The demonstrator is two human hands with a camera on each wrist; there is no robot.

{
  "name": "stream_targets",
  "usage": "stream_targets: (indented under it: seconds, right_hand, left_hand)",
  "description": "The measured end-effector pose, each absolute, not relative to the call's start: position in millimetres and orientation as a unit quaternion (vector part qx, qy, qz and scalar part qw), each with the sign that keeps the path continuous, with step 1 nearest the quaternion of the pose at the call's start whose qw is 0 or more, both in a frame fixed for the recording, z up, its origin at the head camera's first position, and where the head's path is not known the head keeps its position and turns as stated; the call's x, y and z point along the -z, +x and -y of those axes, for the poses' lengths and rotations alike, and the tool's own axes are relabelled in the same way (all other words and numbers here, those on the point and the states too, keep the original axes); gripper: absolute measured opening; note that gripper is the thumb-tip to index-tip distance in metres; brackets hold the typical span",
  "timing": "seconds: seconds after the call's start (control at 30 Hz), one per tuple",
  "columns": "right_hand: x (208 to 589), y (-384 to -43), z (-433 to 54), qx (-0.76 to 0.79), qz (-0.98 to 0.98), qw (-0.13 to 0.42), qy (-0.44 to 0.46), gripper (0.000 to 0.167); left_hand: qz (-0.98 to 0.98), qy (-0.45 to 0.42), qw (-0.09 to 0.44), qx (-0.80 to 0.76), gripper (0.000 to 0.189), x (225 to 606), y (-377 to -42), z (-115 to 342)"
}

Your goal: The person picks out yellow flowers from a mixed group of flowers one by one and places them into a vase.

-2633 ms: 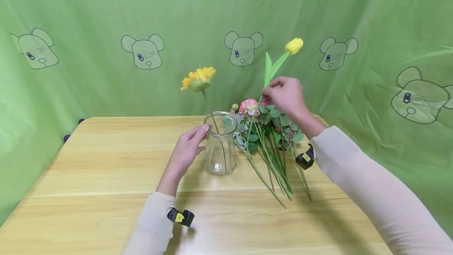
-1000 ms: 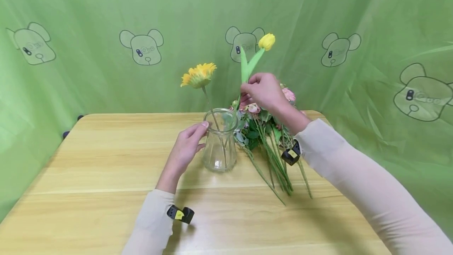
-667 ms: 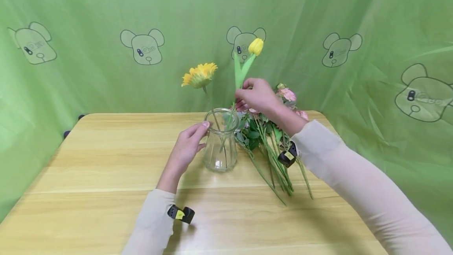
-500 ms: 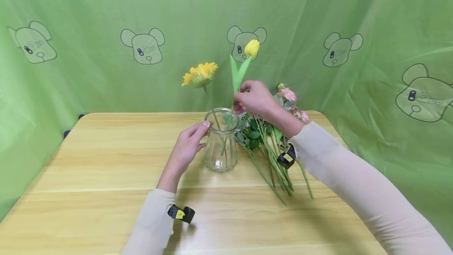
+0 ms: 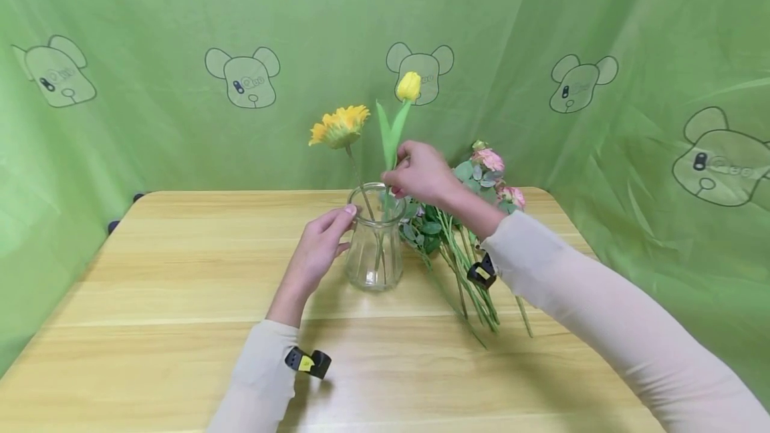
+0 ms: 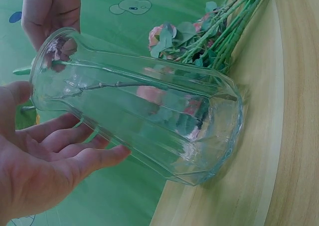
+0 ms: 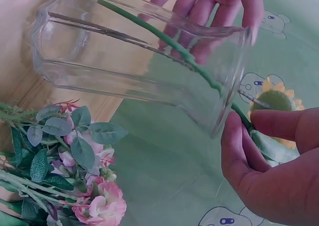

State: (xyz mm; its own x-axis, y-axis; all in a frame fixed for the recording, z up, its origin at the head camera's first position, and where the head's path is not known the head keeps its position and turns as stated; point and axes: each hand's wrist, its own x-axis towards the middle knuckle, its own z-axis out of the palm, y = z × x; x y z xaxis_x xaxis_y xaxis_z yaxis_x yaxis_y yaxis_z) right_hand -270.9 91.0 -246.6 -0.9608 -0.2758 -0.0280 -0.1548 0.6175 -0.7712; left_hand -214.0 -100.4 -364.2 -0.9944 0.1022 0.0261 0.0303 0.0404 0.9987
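The yellow artificial tulip with two long green leaves (image 5: 390,146) is at the mouth of the clear, faceted glass vase (image 5: 361,264): its lower stem is inside, its flower and leaves are above the rim. The vase stands on the pale wooden bench (image 5: 180,286), nearer to the far edge than to the left edge. The step in hand appears to be the inserting of this tulip beside the orange-yellow daisy-like flower (image 5: 339,127), whose stem is already in the vase.

The grip of the right hand (image 5: 424,172) is together on the tulip, pinching it just under the leaves. The left hand (image 5: 319,246) holds the vase loosely, thumb at the rim, fingers against the wall. The next move probably calls for lowering the stem, whose end seems short of the vase's base, then releasing it.

The tulip's long axis is close to upright; the flower points up and leans toward the right edge of the bench, while the slightly curved stem points down. The bunch of pink flowers with green stems (image 5: 430,227) lies toward the far right corner.
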Motion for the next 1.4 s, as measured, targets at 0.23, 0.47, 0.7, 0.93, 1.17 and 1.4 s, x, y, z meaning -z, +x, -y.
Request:
stream_targets:
  seconds: [0.23,0.47,0.7,0.93,1.17,1.4]
  right_hand:
    - [248.4,-266.6,-84.4,0.395,-0.908,0.074,-0.121,0.038]
    - [251.1,-265.0,-81.5,0.359,-0.922,0.061,-0.132,0.023]
    - [254.8,-264.1,-79.5,0.328,-0.932,0.047,-0.147,0.019]
    - [256.3,-262.3,-76.5,0.312,-0.937,0.029,-0.154,0.02]
    - [259.4,-263.0,-77.2,0.305,-0.938,0.029,-0.16,0.02]
    - [259.9,-263.2,-76.7,0.298,-0.939,0.025,-0.168,0.022]
  left_hand:
    - [-0.722,0.047,0.024,-0.69,0.056,362.5,-212.5,99.8]
    - [-0.716,0.052,0.022,-0.695,0.059,363.6,-214.0,99.9]
    - [-0.71,0.053,0.021,-0.702,0.057,364.1,-214.3,99.4]
    - [-0.705,0.058,0.024,-0.706,0.057,364.9,-214.4,99.7]
    - [-0.707,0.057,0.028,-0.704,0.058,364.6,-213.9,99.1]
    - [-0.716,0.051,0.024,-0.696,0.053,364.1,-213.5,99.7]
